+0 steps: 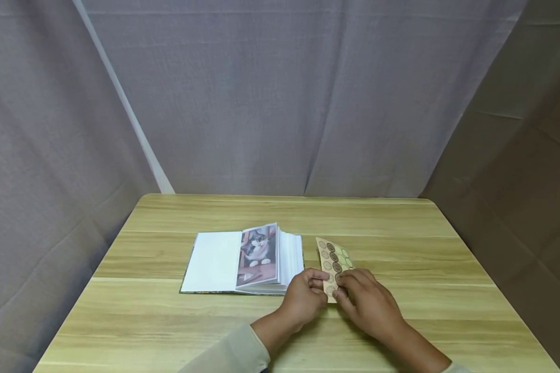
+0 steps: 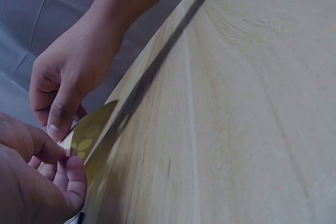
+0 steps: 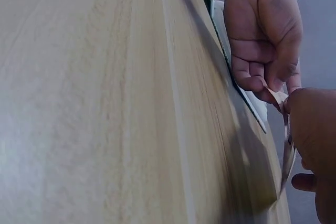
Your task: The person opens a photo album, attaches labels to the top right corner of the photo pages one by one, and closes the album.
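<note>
While the left hand point(image 1: 303, 296) and right hand point(image 1: 369, 304) pinch the sticker sheet point(image 1: 333, 256), peeling seems the step, likely needing a gentle lift next.

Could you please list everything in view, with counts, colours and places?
Flat paper-like sheet of round stickers: one, tan with brown and yellow-green circles, right of the album
Open hardback photo album: one, white inside, on the table
Rectangular cat photo: one, black-and-white cat, in the album
Wood-grain table: one, yellowish, below everything
Fabric curtains: number unclear, grey, around the table
Narrow slanting strip: one, white, among the curtains, image left
Pale sleeves: two, beige, at the wrists
Left hand: one, bare, pinching the sheet
Right hand: one, bare, pinching the sheet
</note>
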`<state>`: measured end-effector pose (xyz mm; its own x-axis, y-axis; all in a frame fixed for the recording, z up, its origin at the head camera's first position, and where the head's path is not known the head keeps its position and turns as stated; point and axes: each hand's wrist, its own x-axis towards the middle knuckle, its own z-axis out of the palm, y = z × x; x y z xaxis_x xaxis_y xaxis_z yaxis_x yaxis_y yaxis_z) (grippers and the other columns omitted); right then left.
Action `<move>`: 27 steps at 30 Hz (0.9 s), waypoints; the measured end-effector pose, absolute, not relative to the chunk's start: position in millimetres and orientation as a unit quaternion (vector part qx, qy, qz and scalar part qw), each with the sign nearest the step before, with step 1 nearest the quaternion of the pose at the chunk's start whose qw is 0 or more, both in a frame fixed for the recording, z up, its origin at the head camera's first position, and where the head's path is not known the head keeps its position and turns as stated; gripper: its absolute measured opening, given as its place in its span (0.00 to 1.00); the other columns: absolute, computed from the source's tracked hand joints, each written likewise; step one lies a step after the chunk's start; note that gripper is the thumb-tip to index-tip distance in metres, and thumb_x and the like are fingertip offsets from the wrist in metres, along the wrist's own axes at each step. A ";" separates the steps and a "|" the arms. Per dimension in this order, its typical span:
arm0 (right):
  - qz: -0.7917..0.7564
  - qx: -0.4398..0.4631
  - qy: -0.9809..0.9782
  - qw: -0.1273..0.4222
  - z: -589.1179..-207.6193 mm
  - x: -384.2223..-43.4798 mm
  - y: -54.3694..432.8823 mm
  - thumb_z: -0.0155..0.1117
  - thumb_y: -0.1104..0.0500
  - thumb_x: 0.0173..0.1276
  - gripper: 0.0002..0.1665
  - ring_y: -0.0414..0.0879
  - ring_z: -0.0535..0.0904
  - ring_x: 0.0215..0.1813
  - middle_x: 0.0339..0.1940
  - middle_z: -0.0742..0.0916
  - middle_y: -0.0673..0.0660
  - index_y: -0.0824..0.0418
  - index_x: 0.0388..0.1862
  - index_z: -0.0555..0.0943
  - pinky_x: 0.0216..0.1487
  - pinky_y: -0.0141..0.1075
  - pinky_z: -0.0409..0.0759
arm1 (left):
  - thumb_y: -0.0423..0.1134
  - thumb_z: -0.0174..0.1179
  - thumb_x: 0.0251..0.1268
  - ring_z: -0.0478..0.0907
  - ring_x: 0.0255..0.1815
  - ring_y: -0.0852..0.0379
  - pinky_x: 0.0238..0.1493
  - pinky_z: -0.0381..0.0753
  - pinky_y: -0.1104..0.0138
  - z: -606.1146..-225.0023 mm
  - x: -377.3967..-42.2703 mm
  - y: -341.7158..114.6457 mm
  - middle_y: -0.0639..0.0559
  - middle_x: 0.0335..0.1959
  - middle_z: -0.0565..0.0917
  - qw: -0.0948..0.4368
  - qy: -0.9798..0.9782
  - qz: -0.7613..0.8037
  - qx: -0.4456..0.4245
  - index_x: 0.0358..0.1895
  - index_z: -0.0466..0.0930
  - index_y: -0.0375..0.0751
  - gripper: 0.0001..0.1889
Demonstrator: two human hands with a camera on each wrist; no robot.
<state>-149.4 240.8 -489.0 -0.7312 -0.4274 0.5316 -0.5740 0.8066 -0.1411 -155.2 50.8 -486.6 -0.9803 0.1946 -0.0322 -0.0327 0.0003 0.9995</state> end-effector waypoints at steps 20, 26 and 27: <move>0.143 0.294 -0.904 0.277 -486.3 -148.3 233.9 0.78 0.55 0.58 0.10 0.48 0.81 0.53 0.46 0.87 0.50 0.59 0.35 0.87 0.43 0.43 0.85 | 0.13 0.53 0.47 0.73 0.28 0.66 0.30 0.74 0.76 -490.4 -156.1 53.9 0.55 0.28 0.78 0.054 0.709 0.698 0.089 0.43 0.81 0.38 0.22; 0.148 0.295 -0.896 0.296 -486.0 -149.4 232.2 0.75 0.59 0.59 0.05 0.47 0.82 0.50 0.44 0.88 0.51 0.59 0.32 0.87 0.42 0.42 0.85 | 0.14 0.52 0.47 0.71 0.27 0.67 0.28 0.71 0.77 -489.8 -156.3 54.3 0.55 0.27 0.77 0.050 0.711 0.695 0.096 0.43 0.82 0.37 0.21; 0.151 0.296 -0.894 0.299 -485.9 -149.7 232.3 0.74 0.59 0.59 0.04 0.47 0.82 0.49 0.44 0.88 0.51 0.59 0.31 0.87 0.41 0.42 0.84 | 0.14 0.52 0.48 0.71 0.27 0.67 0.28 0.71 0.77 -489.8 -156.2 54.3 0.55 0.28 0.78 0.049 0.712 0.693 0.097 0.43 0.82 0.36 0.21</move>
